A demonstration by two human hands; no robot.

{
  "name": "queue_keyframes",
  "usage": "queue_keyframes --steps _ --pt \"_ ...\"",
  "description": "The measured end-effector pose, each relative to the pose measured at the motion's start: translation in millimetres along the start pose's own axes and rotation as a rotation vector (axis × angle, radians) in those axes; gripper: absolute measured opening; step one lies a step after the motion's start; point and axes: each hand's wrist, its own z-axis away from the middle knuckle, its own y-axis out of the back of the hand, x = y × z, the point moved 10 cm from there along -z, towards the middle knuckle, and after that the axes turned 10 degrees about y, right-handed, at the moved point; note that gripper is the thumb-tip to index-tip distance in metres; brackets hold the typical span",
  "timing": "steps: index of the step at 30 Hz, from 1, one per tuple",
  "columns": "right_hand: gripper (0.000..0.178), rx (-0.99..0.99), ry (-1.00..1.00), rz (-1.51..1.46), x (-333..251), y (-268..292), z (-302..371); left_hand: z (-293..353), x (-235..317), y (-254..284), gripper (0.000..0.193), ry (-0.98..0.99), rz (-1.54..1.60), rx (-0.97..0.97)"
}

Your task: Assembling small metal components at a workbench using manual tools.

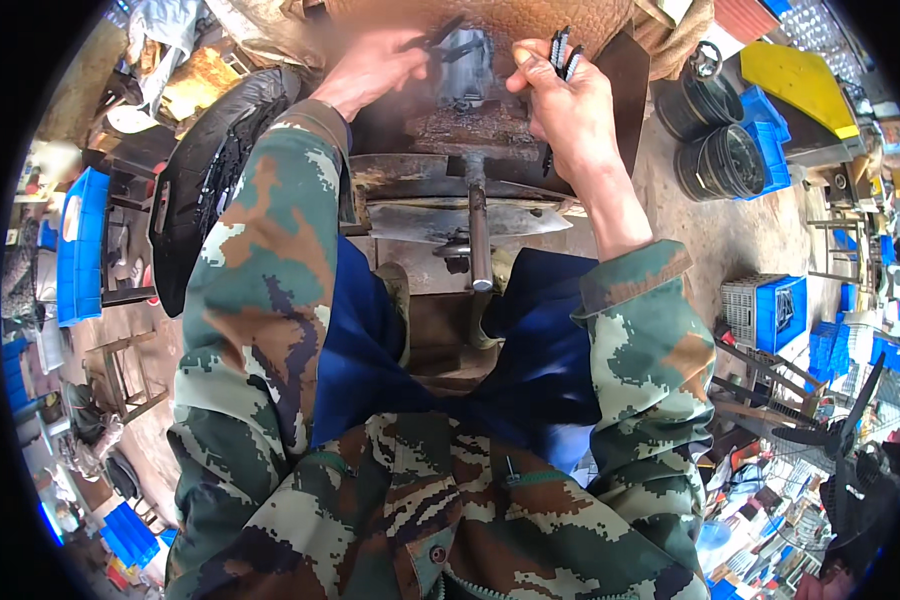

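**Black pieces in both hands, over a worn metal surface**

A dark piece (448,47) is pinched at the fingertips of the left hand (378,72); its outline is blurred. Several ribbed pieces (558,50) are clenched in the right hand (575,110), ends poking out above the fist. All are held over the near part of the surface (440,128).

The pieces are judged light, stiff and not fragile, perhaps slick if oily; best gripped mid-length, with ends left free.

The surface looks like dark, rusty metal, with a pale worn block (465,70) set between the hands. A brown, wrinkled cover (560,18) is seen beyond. A metal bar (480,235) is pointed toward the person, between the knees.

At left, a black tray (175,215) is filled with dark bits, next to a blue crate (82,245). At right, black buckets (720,165) are stood on the floor (660,215) near a yellow panel (795,85). Farther back, a fan (850,440) and cluttered crates (760,310) are seen.
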Motion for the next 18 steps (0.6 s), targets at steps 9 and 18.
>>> queue_keyframes --steps 9,18 --pt "0.015 -0.028 -0.007 0.079 -5.9 3.2 4.3 -16.4 -59.9 -26.0 0.034 -0.008 -0.098 -0.086" --pt "0.018 -0.003 -0.021 0.034 -10.6 5.0 8.8 -9.5 -55.4 -26.4 0.03 0.004 0.022 -0.108"
